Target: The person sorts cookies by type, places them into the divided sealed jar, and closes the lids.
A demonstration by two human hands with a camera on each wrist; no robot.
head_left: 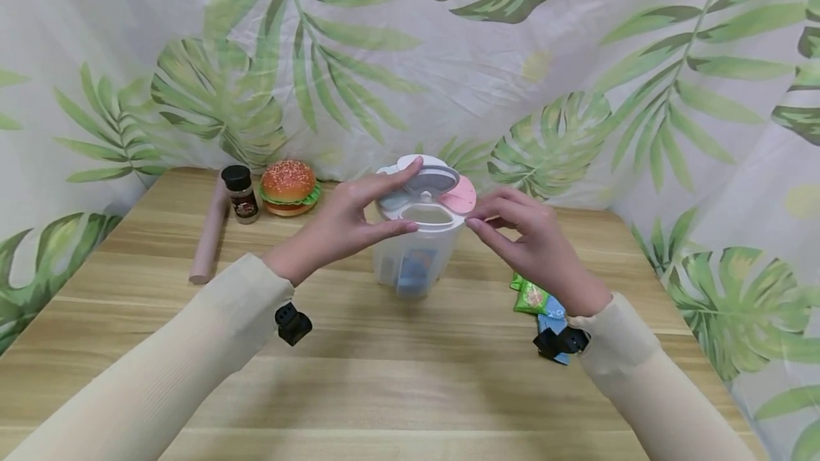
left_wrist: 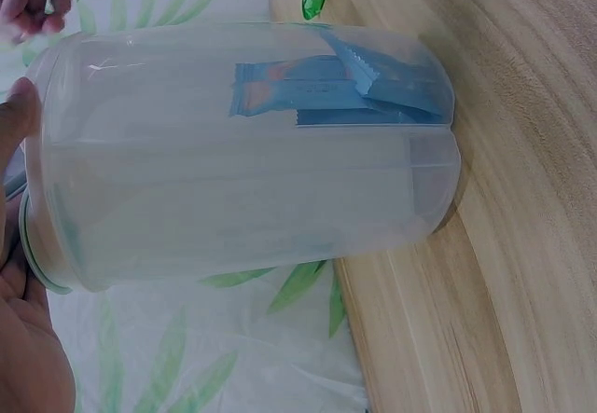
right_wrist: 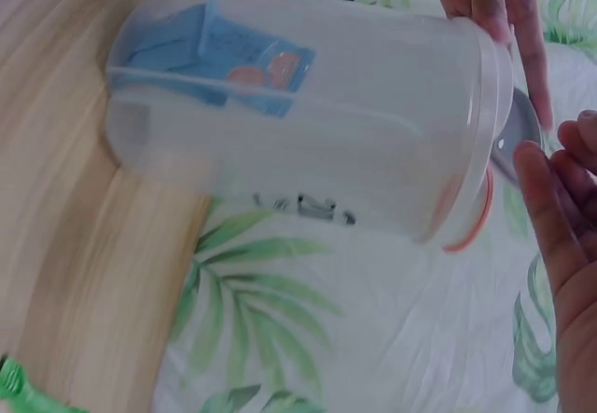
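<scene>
A clear plastic storage canister (head_left: 416, 262) with a multi-flap lid stands upright on the table, with blue snack packets (left_wrist: 326, 87) at the bottom of one compartment. Its grey flap (head_left: 435, 180) is raised above an opening, and a pink flap (head_left: 458, 195) lies on the right. My left hand (head_left: 349, 208) has its fingers stretched against the raised flap and its thumb at the rim. Close beside the lid's right front edge is my right hand (head_left: 522, 230), fingers loosely bent and thumb near the index finger. I see nothing in it; whether it touches the rim is unclear.
Green and blue packets (head_left: 533, 299) lie on the table under my right wrist. Toward the back left are a toy hamburger (head_left: 290, 188), a black-capped seasoning jar (head_left: 241, 198) and a pinkish rolling rod (head_left: 210, 237). A leaf-print cloth (head_left: 359, 55) hangs behind the table (head_left: 384, 390).
</scene>
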